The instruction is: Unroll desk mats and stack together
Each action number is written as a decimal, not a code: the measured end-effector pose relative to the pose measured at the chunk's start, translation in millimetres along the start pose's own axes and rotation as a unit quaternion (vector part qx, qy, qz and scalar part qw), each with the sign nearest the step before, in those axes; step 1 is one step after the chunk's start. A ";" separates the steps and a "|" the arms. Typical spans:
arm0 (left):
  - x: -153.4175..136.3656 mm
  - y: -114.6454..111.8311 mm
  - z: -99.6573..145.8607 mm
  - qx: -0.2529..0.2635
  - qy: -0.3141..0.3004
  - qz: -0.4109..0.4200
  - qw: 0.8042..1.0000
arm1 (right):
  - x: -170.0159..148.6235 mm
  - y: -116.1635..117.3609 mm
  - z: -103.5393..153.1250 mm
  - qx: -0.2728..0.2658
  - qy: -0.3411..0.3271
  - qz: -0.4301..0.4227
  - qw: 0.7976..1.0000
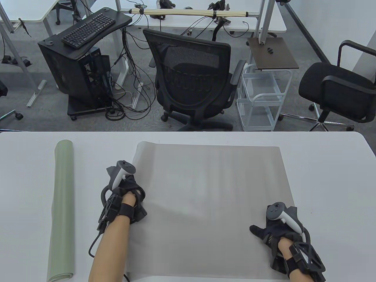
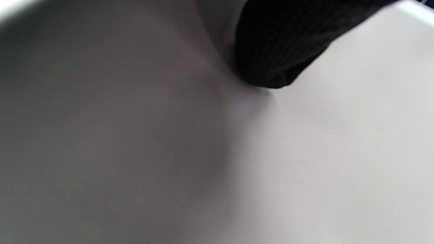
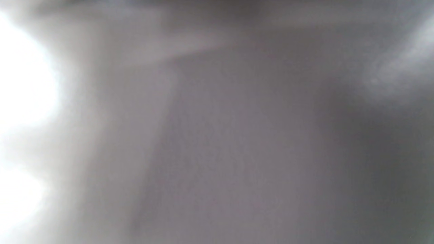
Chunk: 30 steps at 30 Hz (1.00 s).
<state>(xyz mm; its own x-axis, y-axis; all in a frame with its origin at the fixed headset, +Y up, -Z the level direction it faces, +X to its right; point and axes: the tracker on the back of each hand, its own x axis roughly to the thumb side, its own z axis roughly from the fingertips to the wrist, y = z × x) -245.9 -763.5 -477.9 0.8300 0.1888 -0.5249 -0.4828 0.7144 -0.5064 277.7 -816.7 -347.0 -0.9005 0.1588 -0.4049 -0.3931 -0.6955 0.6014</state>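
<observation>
A grey desk mat (image 1: 211,202) lies unrolled flat on the white table (image 1: 26,205), its left edge slightly curled up. My left hand (image 1: 126,188) rests on the mat's left edge, palm down. My right hand (image 1: 277,227) presses flat on the mat's right edge near the front. A pale green mat (image 1: 62,208) lies rolled up as a long tube at the left, apart from both hands. In the left wrist view one dark gloved finger (image 2: 278,44) touches the grey mat (image 2: 339,152). The right wrist view is a grey blur.
Beyond the table's far edge stand a black mesh office chair (image 1: 191,79), a white wire cart (image 1: 261,97), a second black chair (image 1: 337,85) and a black computer stand with a keyboard (image 1: 88,28).
</observation>
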 end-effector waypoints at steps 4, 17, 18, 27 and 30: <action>3.0 8.5 -5.8 0.016 0.013 -0.021 1.000 | 0.3 -0.2 0.1 -0.001 0.002 0.001 1.000; 17.0 10.2 -30.1 0.109 0.041 -0.070 0.991 | 1.3 -0.6 0.4 -0.002 0.007 0.006 1.000; 17.0 9.2 -29.3 0.113 0.039 -0.073 0.990 | 1.5 -0.7 0.6 -0.002 0.009 0.007 1.000; -16.7 -10.5 4.2 0.063 -0.023 -0.042 0.997 | 1.9 -0.2 0.3 -0.006 0.007 0.007 1.000; -36.3 -20.6 24.8 0.029 -0.036 -0.031 0.998 | 1.8 0.1 0.4 -0.008 0.006 0.006 1.000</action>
<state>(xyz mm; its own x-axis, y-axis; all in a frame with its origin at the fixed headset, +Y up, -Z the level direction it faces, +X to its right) -259.1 -768.3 -431.4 0.8769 0.1901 -0.4415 -0.4146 0.7639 -0.4946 276.0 -816.2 -347.3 -0.9032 0.1422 -0.4051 -0.3786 -0.7087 0.5953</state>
